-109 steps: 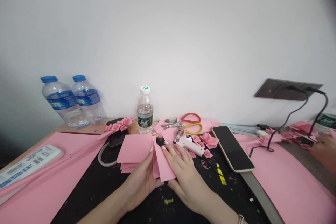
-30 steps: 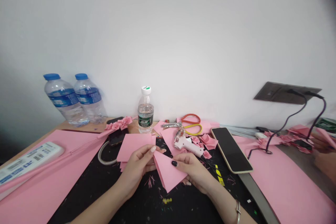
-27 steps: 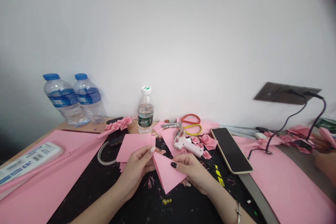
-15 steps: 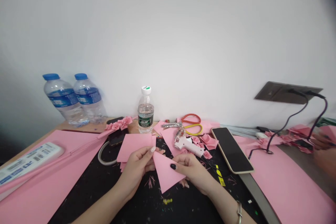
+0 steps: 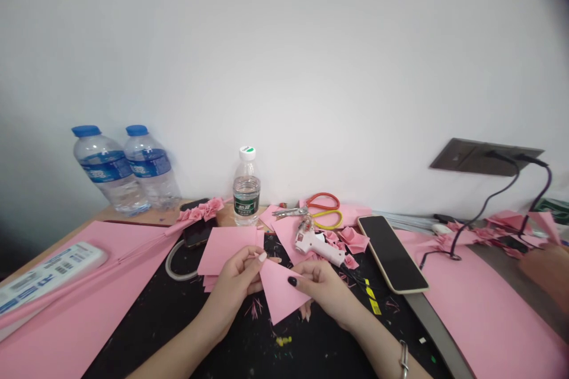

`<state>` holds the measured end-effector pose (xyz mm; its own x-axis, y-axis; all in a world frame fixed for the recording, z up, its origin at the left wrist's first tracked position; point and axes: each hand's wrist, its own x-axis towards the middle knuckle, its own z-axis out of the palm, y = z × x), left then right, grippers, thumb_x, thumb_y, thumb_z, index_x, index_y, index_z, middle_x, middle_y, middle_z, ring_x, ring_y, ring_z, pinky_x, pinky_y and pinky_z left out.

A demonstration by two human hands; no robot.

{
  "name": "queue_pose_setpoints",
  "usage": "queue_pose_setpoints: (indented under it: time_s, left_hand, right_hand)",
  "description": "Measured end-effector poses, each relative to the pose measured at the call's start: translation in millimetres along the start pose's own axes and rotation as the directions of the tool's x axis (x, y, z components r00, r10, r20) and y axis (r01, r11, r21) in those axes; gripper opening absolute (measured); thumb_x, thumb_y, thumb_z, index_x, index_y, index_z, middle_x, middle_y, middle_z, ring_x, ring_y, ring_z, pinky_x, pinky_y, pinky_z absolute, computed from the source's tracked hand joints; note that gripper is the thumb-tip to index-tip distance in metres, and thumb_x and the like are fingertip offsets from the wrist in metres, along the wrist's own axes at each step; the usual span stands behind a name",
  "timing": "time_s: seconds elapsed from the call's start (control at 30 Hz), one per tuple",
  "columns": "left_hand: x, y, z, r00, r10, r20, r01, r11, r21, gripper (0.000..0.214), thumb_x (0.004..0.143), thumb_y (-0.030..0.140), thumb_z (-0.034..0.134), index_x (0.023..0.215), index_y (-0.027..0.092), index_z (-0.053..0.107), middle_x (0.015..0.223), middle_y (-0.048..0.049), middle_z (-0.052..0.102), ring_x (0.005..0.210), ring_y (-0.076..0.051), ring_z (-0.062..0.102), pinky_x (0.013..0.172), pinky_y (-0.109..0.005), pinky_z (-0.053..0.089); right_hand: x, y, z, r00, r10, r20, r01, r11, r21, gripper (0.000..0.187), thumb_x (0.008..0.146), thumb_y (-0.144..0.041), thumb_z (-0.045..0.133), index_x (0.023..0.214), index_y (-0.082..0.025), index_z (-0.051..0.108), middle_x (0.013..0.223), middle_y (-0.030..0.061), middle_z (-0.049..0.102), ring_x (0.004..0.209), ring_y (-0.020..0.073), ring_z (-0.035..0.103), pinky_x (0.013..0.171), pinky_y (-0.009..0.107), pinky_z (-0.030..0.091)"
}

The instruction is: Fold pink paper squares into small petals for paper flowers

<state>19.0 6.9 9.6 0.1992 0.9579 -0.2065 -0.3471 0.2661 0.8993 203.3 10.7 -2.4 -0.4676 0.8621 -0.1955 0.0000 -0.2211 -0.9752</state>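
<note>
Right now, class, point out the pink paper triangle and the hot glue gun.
pink paper triangle (image 5: 280,287): head view, middle of the sheet.
hot glue gun (image 5: 320,252): head view, on its body.

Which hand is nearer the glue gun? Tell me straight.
Right. The right hand is just in front of the pink hot glue gun; the left hand is farther away, across the pink paper triangle.

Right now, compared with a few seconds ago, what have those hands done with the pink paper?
The left hand and right hand have lifted off the flat pink sheets and now pinch a pink paper triangle between them. The pink-and-white glue gun and red-and-yellow scissors stayed put.
</note>
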Motion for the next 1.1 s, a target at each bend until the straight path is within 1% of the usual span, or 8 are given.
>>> queue_pose_setpoints:
  time_s: [0.17,0.37,0.67,0.73,0.8,0.87,0.9,1.1]
  left_hand:
    - [-3.6,2.4,6.2,0.999,0.014,-0.036,-0.012,0.999,0.042,0.028,0.066,0.037,0.069,0.076,0.018,0.051,0.07,-0.0018,0.068,0.065,-0.016,0.063,0.061,-0.026,0.049]
    - [-0.7,0.2,1.3,0.999,0.013,-0.036,-0.011,0.999,0.044,0.027,0.066,0.036,0.069,0.078,0.017,0.054,0.061,-0.0006,0.066,0.064,-0.017,0.064,0.061,-0.026,0.049]
    - [1.0,-0.6,-1.6,0.998,-0.006,-0.06,0.01,0.998,0.062,0.025,0.064,0.036,0.07,0.074,0.017,0.058,0.064,-0.0011,0.069,0.061,-0.016,0.064,0.062,-0.027,0.05]
    - [1.8,-2.5,-2.2,0.998,-0.006,-0.055,0.011,0.996,0.09,0.024,0.063,0.035,0.071,0.072,0.017,0.058,0.059,0.0008,0.067,0.056,-0.014,0.062,0.061,-0.026,0.051]
    - [2.2,-4.8,-2.2,0.999,-0.027,-0.041,0.033,0.99,0.136,0.024,0.061,0.033,0.073,0.068,0.016,0.057,0.052,0.0031,0.063,0.049,-0.011,0.057,0.056,-0.024,0.049]
    - [2.0,-6.8,-1.4,0.999,-0.047,-0.01,0.048,0.979,0.198,0.024,0.059,0.03,0.074,0.063,0.016,0.055,0.045,0.0061,0.056,0.041,-0.008,0.051,0.049,-0.021,0.045]
    - [1.7,-7.6,-0.8,0.999,-0.05,0.01,0.047,0.971,0.235,0.024,0.058,0.029,0.075,0.062,0.016,0.055,0.042,0.0073,0.053,0.038,-0.007,0.047,0.046,-0.019,0.043]
    - [-0.9,-7.7,2.1,0.993,-0.041,0.113,-0.011,0.906,0.424,0.019,0.059,0.027,0.073,0.061,0.017,0.057,0.041,0.0083,0.047,0.037,-0.007,0.041,0.041,-0.017,0.035]
  right_hand:
    - [-0.4,-0.3,0.7,1.0,0.006,0.012,-0.006,1.0,-0.009,0.037,0.073,-0.046,0.063,0.077,-0.01,0.06,0.046,-0.0014,0.058,0.035,0.0083,0.053,0.035,0.017,0.042]
    - [-0.2,1.1,0.7,1.0,0.007,0.031,-0.007,1.0,0.003,0.039,0.074,-0.048,0.062,0.078,-0.009,0.059,0.048,-0.0003,0.059,0.038,0.0099,0.056,0.036,0.017,0.042]
    - [-2.0,-1.3,-0.3,0.997,0.055,0.059,-0.055,0.998,-0.009,0.037,0.072,-0.047,0.063,0.082,-0.011,0.06,0.055,0.0003,0.061,0.046,0.0119,0.059,0.045,0.022,0.046]
    - [-4.1,-4.9,-1.9,0.994,0.063,0.086,-0.06,0.998,-0.037,0.034,0.073,-0.043,0.064,0.084,-0.012,0.061,0.057,-0.0015,0.059,0.046,0.009,0.054,0.045,0.02,0.042]
    - [-6.2,-7.6,-3.9,0.991,0.057,0.12,-0.046,0.994,-0.095,0.028,0.073,-0.038,0.066,0.082,-0.012,0.061,0.053,-0.0056,0.051,0.042,0.0037,0.041,0.041,0.015,0.031]
    - [-7.7,-8.7,-5.2,0.989,0.051,0.142,-0.027,0.986,-0.166,0.023,0.074,-0.034,0.066,0.076,-0.012,0.061,0.05,-0.0082,0.04,0.042,0.0021,0.027,0.039,0.015,0.018]
    - [-8.2,-8.7,-5.4,0.988,0.052,0.146,-0.022,0.979,-0.201,0.022,0.074,-0.033,0.065,0.074,-0.012,0.06,0.05,-0.0085,0.036,0.043,0.0025,0.024,0.04,0.016,0.015]
    - [-9.4,-4.7,-2.3,0.993,0.04,0.111,0.003,0.93,-0.368,0.015,0.077,-0.023,0.058,0.066,-0.014,0.055,0.052,-0.0073,0.036,0.046,0.0047,0.028,0.042,0.018,0.018]
